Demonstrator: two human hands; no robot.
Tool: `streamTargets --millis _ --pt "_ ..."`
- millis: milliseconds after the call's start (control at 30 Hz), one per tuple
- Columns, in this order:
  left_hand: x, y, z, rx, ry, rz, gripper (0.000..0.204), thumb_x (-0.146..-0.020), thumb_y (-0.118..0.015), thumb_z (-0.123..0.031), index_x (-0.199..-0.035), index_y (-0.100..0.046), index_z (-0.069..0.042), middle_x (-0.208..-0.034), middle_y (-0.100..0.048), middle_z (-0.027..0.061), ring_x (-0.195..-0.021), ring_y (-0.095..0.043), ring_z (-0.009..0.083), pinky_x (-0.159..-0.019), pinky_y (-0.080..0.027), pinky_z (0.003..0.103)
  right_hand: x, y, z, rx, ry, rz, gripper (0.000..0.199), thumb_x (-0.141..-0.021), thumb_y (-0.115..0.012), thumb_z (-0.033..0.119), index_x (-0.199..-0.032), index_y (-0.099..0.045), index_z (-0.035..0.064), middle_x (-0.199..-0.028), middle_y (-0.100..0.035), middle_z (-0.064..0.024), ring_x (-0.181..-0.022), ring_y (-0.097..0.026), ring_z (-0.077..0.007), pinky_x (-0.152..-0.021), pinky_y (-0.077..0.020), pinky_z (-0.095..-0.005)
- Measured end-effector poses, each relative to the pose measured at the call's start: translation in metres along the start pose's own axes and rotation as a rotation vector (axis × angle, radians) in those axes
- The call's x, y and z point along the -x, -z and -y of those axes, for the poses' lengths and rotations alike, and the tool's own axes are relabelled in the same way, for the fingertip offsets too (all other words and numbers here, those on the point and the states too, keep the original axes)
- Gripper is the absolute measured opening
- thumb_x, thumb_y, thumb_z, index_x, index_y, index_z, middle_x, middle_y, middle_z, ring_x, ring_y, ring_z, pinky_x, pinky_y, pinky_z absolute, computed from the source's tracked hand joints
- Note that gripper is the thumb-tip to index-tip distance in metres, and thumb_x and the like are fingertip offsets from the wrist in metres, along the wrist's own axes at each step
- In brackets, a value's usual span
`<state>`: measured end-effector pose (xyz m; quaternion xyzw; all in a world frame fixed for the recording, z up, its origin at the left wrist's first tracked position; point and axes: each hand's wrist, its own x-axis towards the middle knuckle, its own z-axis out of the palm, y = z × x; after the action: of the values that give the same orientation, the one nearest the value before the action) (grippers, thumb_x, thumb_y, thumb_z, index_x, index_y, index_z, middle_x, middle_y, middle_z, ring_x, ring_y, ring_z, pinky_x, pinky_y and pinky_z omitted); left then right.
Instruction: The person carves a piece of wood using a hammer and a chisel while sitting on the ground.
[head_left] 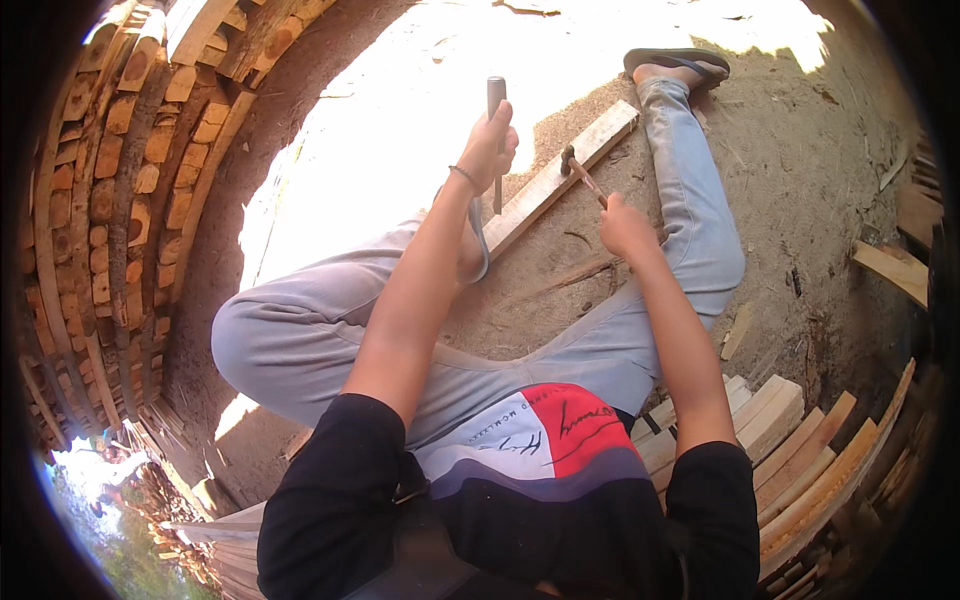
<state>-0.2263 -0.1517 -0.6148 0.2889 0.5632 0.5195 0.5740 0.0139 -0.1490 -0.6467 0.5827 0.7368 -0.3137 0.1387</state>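
My left hand (487,152) is closed around a chisel-like tool (496,92), held upright. Its thick dark end sticks up above my fist, and a thin shaft points down close to the wooden beam (603,133). Whether its tip touches the wood I cannot tell. The pale, squared beam lies slanted on the ground between my feet. In my right hand (628,230) is a hammer (590,184), gripped by its wooden handle. The dark hammer head appears over the beam's middle; contact is unclear.
Tall stacks of cut timber (125,180) stand on the left. More planks (800,470) lie behind me at lower right, with loose wood pieces (893,270) farther right. My outstretched leg (690,170) borders the beam's far end. Bright sunlight washes out part of the dirt ground.
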Motion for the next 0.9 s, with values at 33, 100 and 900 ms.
streamTargets --millis 33,100,900 --pt "-0.007 0.005 0.007 0.036 0.024 0.013 0.056 -0.086 -0.042 -0.073 -0.081 -0.039 -0.017 -0.055 -0.038 -0.0048 -0.040 -0.028 0.0047 -0.038 -0.021 0.022 -0.003 -0.001 -0.006 -0.040 0.008 -0.003 0.026 -0.094 -0.047 0.021 -0.109 -0.049 -0.0001 -0.105 -0.064 -0.0251 -0.102 -0.062 -0.0388 -0.085 -0.0485 -0.0484" --pt "-0.019 0.005 0.019 0.106 0.072 0.036 0.063 -0.083 -0.033 -0.080 -0.079 -0.038 -0.018 -0.053 -0.036 -0.0051 -0.040 -0.026 0.0057 -0.038 -0.019 0.022 -0.014 0.000 -0.025 -0.173 0.002 0.028 0.028 -0.094 -0.048 0.026 -0.106 -0.050 -0.0005 -0.102 -0.064 -0.0257 -0.098 -0.062 -0.0400 -0.082 -0.0474 -0.0487" --pt "-0.073 -0.020 0.082 -0.348 0.060 0.216 0.073 -0.077 -0.047 -0.082 -0.058 -0.051 -0.011 -0.052 -0.047 -0.0004 -0.049 -0.048 0.0117 -0.046 -0.038 0.027 -0.015 0.039 0.002 -0.789 0.048 -0.131 0.026 -0.102 -0.042 0.026 -0.114 -0.053 0.0049 -0.069 -0.042 0.0040 -0.061 -0.039 -0.0039 -0.054 -0.0362 -0.0236"
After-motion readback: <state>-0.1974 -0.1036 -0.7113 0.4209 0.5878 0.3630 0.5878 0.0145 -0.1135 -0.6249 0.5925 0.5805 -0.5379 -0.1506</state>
